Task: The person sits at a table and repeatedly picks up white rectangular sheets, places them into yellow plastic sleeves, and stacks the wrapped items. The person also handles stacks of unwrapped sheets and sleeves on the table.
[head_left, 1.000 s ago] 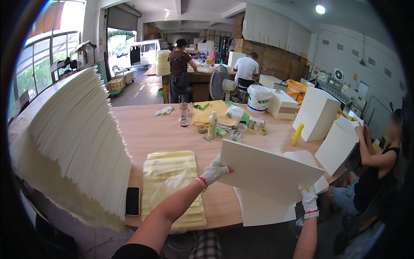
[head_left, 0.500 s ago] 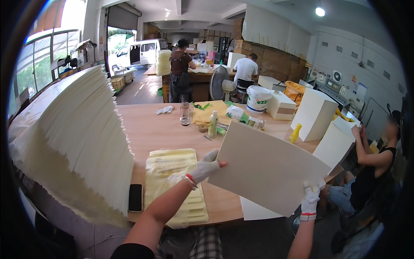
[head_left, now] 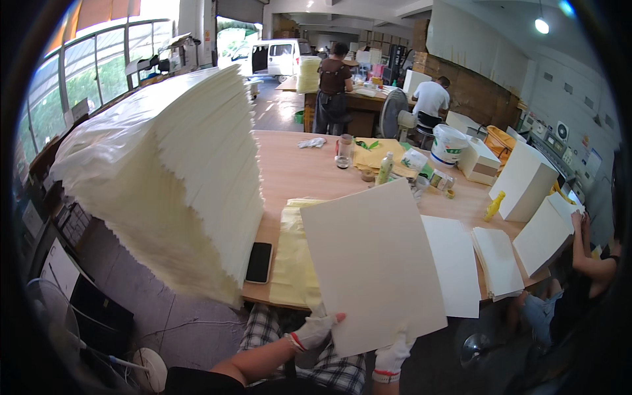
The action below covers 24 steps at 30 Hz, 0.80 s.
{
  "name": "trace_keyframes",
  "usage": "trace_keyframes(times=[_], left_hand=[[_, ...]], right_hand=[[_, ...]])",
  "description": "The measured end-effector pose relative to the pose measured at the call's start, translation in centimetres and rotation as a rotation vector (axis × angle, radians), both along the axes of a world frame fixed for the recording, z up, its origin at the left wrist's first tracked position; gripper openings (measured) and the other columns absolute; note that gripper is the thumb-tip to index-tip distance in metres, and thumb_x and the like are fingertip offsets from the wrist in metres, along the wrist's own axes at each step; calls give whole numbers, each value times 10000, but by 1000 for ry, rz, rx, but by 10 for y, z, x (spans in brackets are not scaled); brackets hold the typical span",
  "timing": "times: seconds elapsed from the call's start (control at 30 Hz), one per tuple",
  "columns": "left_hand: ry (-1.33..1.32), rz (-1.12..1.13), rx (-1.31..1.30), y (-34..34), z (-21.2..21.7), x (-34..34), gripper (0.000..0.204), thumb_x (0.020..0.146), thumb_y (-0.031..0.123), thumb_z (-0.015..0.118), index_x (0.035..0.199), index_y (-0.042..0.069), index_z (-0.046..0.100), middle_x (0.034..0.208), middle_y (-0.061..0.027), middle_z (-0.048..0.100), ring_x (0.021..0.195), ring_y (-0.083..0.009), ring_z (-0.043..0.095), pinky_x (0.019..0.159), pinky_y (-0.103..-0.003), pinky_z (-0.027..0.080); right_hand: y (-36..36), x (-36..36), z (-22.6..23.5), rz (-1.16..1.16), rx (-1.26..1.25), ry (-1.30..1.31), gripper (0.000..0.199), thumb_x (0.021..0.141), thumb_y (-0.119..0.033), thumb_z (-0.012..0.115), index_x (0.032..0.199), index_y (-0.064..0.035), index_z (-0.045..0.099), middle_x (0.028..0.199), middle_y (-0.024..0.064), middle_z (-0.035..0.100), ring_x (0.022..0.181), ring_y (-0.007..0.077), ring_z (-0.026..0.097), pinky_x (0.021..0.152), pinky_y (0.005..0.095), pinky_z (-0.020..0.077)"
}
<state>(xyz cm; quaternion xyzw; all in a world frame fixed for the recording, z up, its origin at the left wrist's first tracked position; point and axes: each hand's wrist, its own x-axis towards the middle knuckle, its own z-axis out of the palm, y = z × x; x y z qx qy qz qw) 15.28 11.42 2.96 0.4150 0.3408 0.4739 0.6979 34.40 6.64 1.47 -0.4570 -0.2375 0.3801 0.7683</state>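
A large off-white sheet of board (head_left: 375,263) is held up in front of me, tilted, above the table's near edge. My left hand (head_left: 318,332), in a white glove with bare thumb tip, grips its lower left edge. My right hand (head_left: 394,353), also gloved, holds the bottom edge near the right corner; its fingers are partly behind the board. Under the board's left side lie pale yellow sheets in a wrapper (head_left: 289,253), partly hidden. To the right on the table rest a flat white sheet (head_left: 453,266) and a small pile of white sheets (head_left: 498,260).
A tall stack of cream sheets (head_left: 210,164) stands at left, beside a black phone (head_left: 259,262). Farther back are a bottle (head_left: 385,168), a glass (head_left: 343,153), a white bucket (head_left: 449,145) and a yellow bottle (head_left: 494,206). A co-worker (head_left: 592,263) sits at right.
The board has come closer to my body and turned to stand steeper, with both hands lower and nearer together. My view has swung left, shifting the table rightward.
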Motion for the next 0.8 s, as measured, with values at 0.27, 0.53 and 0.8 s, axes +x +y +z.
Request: trace_keyframes(times=[0.27, 0.53, 0.8], left_hand=[[282, -96, -16, -18, 38, -116, 591, 804, 152, 655, 1310, 1, 390, 1156, -67, 556, 1015, -136, 540, 856, -277, 456], [1162, -82, 605, -55, 12, -24, 714, 642, 182, 646, 1269, -51, 396, 1301, -172, 432, 988, -316, 541, 859, -428, 437], [1017, 415, 977, 3, 35, -34, 690, 678, 258, 659, 1245, -44, 408, 1272, -319, 355, 1130, -505, 393, 958, -551, 322]], right_hand=[[22, 9, 55, 652, 287, 204, 547, 913, -269, 526, 1364, -31, 329, 1327, 162, 435, 1172, 234, 472, 922, 384, 441], [-4, -37, 50, 586, 113, -410, 434, 882, -269, 559, 1184, 37, 498, 1154, 136, 551, 1072, 230, 532, 913, 338, 431], [-21, -19, 41, 152, 107, -925, 171, 799, 5, 582, 968, 0, 608, 1023, 178, 582, 894, 286, 589, 800, 365, 470]])
